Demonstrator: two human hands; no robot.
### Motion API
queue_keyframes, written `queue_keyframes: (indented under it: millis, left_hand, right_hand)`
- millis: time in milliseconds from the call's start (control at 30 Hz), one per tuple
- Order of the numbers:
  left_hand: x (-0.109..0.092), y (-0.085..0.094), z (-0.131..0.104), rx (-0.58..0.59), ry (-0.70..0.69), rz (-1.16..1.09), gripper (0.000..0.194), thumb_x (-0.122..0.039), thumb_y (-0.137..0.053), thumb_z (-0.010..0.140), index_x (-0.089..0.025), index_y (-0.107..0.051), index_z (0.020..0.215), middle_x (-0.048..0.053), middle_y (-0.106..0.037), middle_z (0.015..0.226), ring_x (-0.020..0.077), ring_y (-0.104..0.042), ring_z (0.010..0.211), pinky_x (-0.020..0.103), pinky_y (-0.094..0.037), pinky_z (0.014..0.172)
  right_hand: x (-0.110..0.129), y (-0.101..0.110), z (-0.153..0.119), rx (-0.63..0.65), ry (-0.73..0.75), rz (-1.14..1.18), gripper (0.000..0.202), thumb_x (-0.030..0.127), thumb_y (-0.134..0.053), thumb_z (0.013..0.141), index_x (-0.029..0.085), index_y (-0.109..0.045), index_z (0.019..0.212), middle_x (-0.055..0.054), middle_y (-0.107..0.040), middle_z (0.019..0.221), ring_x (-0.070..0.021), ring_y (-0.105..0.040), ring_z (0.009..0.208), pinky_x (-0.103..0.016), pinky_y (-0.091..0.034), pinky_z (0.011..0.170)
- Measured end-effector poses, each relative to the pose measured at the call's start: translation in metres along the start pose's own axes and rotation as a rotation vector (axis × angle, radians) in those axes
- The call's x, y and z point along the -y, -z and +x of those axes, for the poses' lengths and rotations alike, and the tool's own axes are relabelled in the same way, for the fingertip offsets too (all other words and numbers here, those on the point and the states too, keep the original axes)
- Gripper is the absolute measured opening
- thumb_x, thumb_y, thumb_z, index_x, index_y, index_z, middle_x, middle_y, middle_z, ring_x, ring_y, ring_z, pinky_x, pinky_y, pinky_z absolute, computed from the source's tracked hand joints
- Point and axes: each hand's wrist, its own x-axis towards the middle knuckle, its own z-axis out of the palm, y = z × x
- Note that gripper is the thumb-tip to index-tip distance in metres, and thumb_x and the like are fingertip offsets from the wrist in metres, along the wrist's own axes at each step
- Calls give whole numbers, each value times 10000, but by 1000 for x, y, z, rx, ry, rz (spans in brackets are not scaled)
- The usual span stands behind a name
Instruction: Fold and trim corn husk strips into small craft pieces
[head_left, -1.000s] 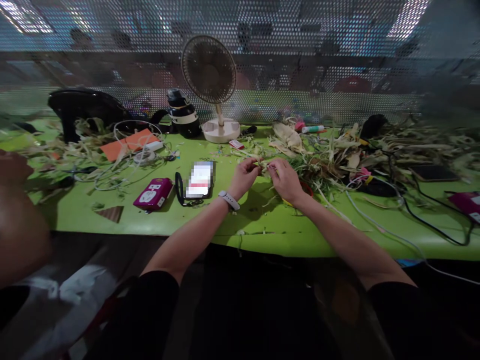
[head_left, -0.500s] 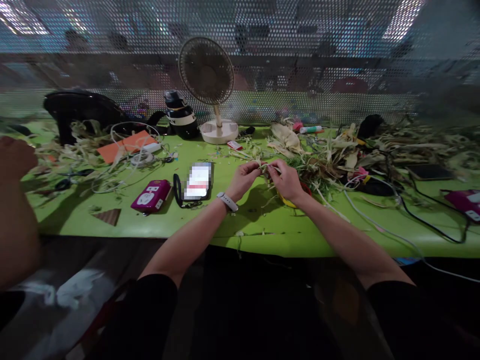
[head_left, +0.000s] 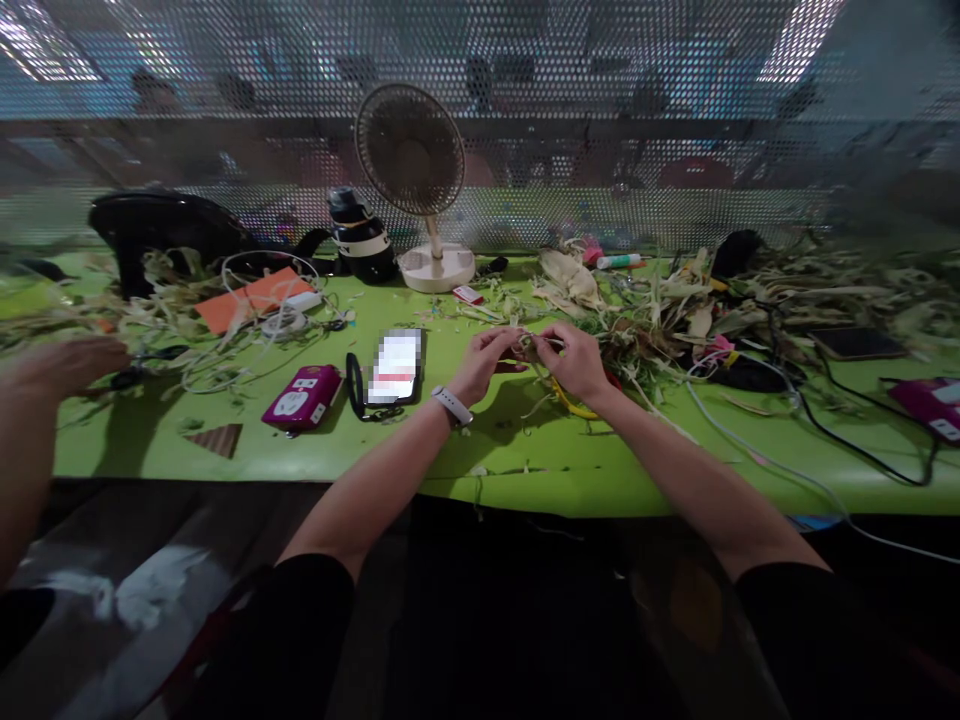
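My left hand (head_left: 489, 362) and my right hand (head_left: 571, 360) meet above the green tabletop, fingers pinched close together. Between them is a pale green strip of plant fibre (head_left: 528, 344), which looks like husk; the fingers partly cover it. Thin loose ends hang below it. Under my right hand lies something with a yellow curved edge (head_left: 571, 402) and a bit of red, mostly hidden by the hand. Just beyond my right hand is a heap of green and dried husk strips (head_left: 637, 345).
A phone (head_left: 395, 367), a magenta power strip (head_left: 302, 397) and a wooden triangle (head_left: 217, 439) lie to the left. Behind stand a fan (head_left: 437, 266) and a black bottle (head_left: 363, 240). Cables (head_left: 757, 455) cross the right side. Another person's hand (head_left: 71, 362) reaches in at far left, near scissors (head_left: 154, 358).
My left fingers have shifted slightly and spread a little along the strip. The other person's hand has moved down and right, toward the scissors.
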Motion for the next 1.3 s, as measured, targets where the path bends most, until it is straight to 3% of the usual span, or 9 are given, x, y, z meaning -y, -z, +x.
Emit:
queue_keyframes:
  millis: [300, 533, 733, 800, 900, 1000, 1133, 1200, 1300]
  left_hand:
    - [5, -3, 0, -50, -27, -32, 396, -470, -849, 612, -163, -711, 819, 20, -739, 810, 116, -681, 712, 274, -564, 716]
    - [4, -5, -3, 27, -18, -20, 463, -472, -892, 521, -163, -734, 828, 32, -751, 846, 121, -681, 745, 257, -562, 723]
    - [5, 2, 8, -133, -86, -70, 393, -450, -864, 598, -165, -704, 818, 0, -715, 780, 99, -663, 722, 272, -558, 757]
    - [5, 4, 10, -167, -91, -91, 371, -432, -865, 605, -168, -695, 803, -2, -709, 764, 97, -657, 716, 264, -557, 754]
    - [5, 5, 12, -180, -91, -108, 352, -409, -863, 608, -166, -685, 790, -6, -705, 751, 94, -645, 695, 254, -555, 736]
    - [7, 4, 12, -193, -95, -120, 340, -383, -859, 615, -160, -689, 808, -6, -707, 764, 90, -635, 678, 253, -552, 720]
    - [7, 4, 12, -203, -119, -93, 308, -371, -838, 646, -159, -702, 824, 1, -707, 804, 91, -628, 689, 279, -555, 749]
    - [8, 5, 12, -198, -136, -39, 293, -375, -823, 667, -162, -712, 835, 4, -706, 817, 96, -631, 702, 286, -555, 756]
    - [9, 5, 11, -117, -139, 66, 307, -401, -823, 662, -161, -717, 821, 11, -707, 804, 110, -647, 703, 267, -549, 709]
  right_hand:
    - [7, 1, -2, -12, 30, 72, 216, 367, -557, 866, 212, -614, 726, -63, -662, 759, -197, -609, 730, -324, -475, 714]
    - [-1, 0, 0, 8, -47, 97, 163, 343, -547, 833, 218, -584, 736, -54, -666, 769, -196, -607, 730, -330, -487, 720]
    - [-2, 5, 4, -233, -18, -7, 237, 452, -569, 861, 224, -571, 924, -82, -637, 909, -220, -585, 833, -371, -498, 785]
    - [1, 7, 3, -186, 66, -88, 240, 465, -526, 902, 232, -567, 859, -73, -617, 845, -221, -574, 819, -376, -489, 791]
    - [3, 2, -2, 7, 154, -203, 312, 524, -544, 891, 223, -585, 820, -87, -637, 838, -244, -589, 838, -382, -478, 782]
    - [0, -6, -8, 122, 69, -254, 354, 551, -604, 852, 207, -615, 934, -93, -683, 866, -242, -609, 770, -350, -464, 683]
    - [1, -10, -12, 242, 59, -258, 228, 405, -517, 948, 213, -640, 957, -77, -709, 839, -227, -627, 736, -330, -447, 651]
    - [6, -7, -12, 252, 161, -305, 259, 344, -453, 984, 205, -661, 913, -98, -709, 874, -237, -635, 806, -350, -460, 715]
    - [15, 1, -9, 145, 268, -399, 283, 311, -423, 995, 198, -675, 935, -128, -697, 981, -259, -620, 928, -398, -460, 832]
